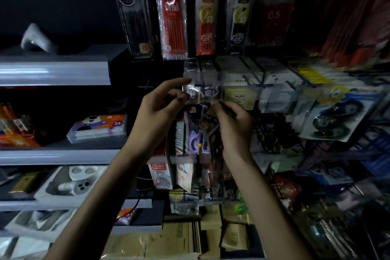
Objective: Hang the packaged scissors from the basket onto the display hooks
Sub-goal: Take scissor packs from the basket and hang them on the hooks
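A clear packet of purple-handled scissors [199, 133] hangs upright in front of the display rack, its printed top flap up between my hands. My left hand [160, 110] pinches the packet's top left corner with thumb and fingers, the index finger stretched over the flap. My right hand [234, 120] pinches the top right edge of the same packet, close to a dark display hook [229, 110]. Whether the packet's hole sits on the hook I cannot tell. The basket is out of view.
Pen and pencil packs [173, 25] hang above. Boxed goods [238, 88] fill the hooks right of the packet, with tape packs [335, 120] further right. Grey shelves [54, 74] with boxed items stand at the left. Cardboard boxes [185, 238] lie below.
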### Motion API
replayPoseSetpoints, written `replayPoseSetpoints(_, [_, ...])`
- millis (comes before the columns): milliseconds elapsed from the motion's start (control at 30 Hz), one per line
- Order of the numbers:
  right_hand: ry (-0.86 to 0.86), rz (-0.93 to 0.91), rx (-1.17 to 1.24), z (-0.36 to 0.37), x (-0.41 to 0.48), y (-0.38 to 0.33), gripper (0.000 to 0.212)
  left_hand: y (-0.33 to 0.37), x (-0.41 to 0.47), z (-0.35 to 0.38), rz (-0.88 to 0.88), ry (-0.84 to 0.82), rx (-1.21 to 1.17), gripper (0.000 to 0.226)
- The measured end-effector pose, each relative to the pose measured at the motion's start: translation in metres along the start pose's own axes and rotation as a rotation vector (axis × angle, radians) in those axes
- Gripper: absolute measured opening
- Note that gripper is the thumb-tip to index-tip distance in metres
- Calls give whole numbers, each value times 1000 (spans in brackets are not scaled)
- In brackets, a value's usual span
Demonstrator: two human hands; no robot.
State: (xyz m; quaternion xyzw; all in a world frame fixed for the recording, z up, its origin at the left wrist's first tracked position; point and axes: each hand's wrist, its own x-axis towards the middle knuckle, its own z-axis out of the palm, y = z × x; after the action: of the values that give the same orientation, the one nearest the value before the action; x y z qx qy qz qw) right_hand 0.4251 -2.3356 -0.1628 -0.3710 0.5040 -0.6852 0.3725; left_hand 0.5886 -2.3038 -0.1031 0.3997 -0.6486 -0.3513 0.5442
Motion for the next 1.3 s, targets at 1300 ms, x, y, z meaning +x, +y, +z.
replayPoseSetpoints(1300, [17,8,-7,7,19,11,16,-17,-13,5,-48,-43,-81,31])
